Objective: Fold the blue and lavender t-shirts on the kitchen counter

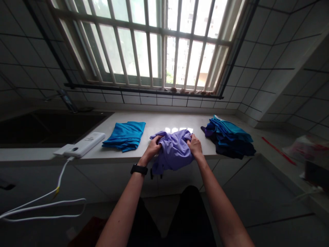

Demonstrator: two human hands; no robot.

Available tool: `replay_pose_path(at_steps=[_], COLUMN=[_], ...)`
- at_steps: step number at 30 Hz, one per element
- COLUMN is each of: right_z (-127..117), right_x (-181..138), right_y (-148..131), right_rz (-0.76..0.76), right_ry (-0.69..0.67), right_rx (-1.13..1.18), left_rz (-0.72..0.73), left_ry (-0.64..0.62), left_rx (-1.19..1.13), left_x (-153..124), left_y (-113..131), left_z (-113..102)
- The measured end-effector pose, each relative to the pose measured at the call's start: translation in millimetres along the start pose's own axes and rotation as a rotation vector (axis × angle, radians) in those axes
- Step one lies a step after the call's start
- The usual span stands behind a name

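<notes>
A crumpled lilac garment lies at the front edge of the pale countertop, part of it hanging over the edge. My left hand grips its left side with curled fingers; a black watch sits on that wrist. My right hand is closed on its right upper edge. A folded blue garment rests to the left. A heap of blue and dark clothes lies to the right.
A white power strip sits at the counter's left front edge, its white cable trailing down. A dark sink with a tap is at far left. A barred window stands behind. A plastic bag lies at right.
</notes>
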State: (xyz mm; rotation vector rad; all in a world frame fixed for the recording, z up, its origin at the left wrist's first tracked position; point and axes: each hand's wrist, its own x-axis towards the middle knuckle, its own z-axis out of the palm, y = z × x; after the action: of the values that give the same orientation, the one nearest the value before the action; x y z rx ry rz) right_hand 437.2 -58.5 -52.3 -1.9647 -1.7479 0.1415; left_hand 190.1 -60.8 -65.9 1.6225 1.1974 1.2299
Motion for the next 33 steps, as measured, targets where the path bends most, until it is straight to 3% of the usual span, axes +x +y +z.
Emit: replay_pose_path(at_steps=[8, 13, 16, 21, 23, 26, 30, 33], right_z=[2, 0, -22, -89, -114, -141, -176, -202], right_x=[1, 4, 6, 10, 16, 31, 48, 55], right_y=[2, 3, 3, -10, -23, -49, -77, -88], right_rz=[0.002, 0.000, -0.045, -0.314, -0.341, -0.309, -0.435, -0.513], right_ry=[-0.007, -0.010, -0.113, -0.447, -0.302, 0.149, 0.350, 0.614], right_rx=[0.008, 0.131, 0.402, 0.963, 1.077, 1.040, 0.775, 0.671], left_rz=[0.059, -0.045, -0.081, 0.018, 0.014, -0.064, -0.087, -0.042], left_ry=[0.077, -0.111, -0.133, -0.041, -0.015, -0.004, 0.018, 0.024], left_rx=[0.006, 0.006, -0.033, -0.165, -0.195, -0.207, -0.194, -0.204], left_x=[-2, -11, -12, -6, -4, -3, -3, -1], left_y=[0, 6, 8, 7, 4, 0, -2, -1], left_z=[1, -5, -8, -4, 0, 4, 3, 3])
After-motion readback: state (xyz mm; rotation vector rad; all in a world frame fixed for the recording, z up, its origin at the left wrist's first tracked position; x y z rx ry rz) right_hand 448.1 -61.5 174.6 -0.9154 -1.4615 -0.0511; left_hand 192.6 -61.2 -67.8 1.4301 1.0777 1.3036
